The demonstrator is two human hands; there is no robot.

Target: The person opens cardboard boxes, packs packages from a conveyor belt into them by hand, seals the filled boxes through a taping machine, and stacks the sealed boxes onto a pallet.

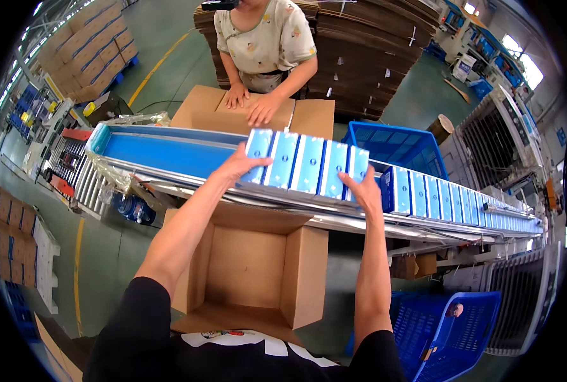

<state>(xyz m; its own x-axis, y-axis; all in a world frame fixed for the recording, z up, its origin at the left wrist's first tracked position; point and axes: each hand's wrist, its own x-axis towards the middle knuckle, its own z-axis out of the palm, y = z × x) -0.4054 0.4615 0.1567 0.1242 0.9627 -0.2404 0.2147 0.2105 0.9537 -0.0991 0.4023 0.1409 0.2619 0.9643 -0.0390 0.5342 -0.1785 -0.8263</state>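
Left hand (235,164) and right hand (364,191) have their fingers clasping five blue boxes (307,165) by the row's ends, over the conveyor belt (169,153); from here the boxes look light, stiff, slick, best squeezed evenly inward

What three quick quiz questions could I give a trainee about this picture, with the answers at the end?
1. Count: how many blue-and-white boxes are held in a row between the left hand and the right hand?
2. True or false: the open carton is on the near side of the conveyor.
3. Multiple choice: what colour is the basket at the lower right?
A) Yellow
B) Blue
C) White

Key:
1. Five
2. True
3. B
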